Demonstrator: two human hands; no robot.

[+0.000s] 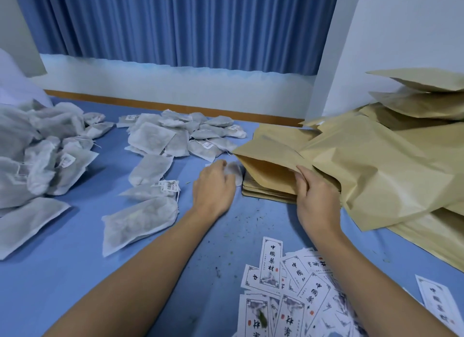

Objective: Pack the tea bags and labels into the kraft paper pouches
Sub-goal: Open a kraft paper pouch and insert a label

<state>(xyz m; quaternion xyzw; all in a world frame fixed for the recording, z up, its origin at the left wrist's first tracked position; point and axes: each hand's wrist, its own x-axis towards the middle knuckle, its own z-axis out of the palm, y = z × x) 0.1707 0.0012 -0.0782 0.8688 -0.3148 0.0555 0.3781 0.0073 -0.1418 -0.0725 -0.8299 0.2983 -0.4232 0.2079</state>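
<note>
My right hand (315, 196) grips the lower edge of an open kraft paper pouch (271, 158), holding its mouth open toward the left. My left hand (213, 186) holds a white tea bag (234, 172) right at the pouch's mouth. Under the pouch lies a flat stack of kraft pouches (266, 192). White tea bags are scattered over the blue table: one pile (180, 136) in the middle and a larger pile (40, 156) at the left. Printed white labels (296, 291) lie in a loose heap near the front, between my forearms.
A big heap of kraft pouches (391, 166) fills the right side up against the white wall. Loose tea bags (139, 223) lie front left. Small tea crumbs dot the blue table (75, 274). Blue curtains hang behind the table.
</note>
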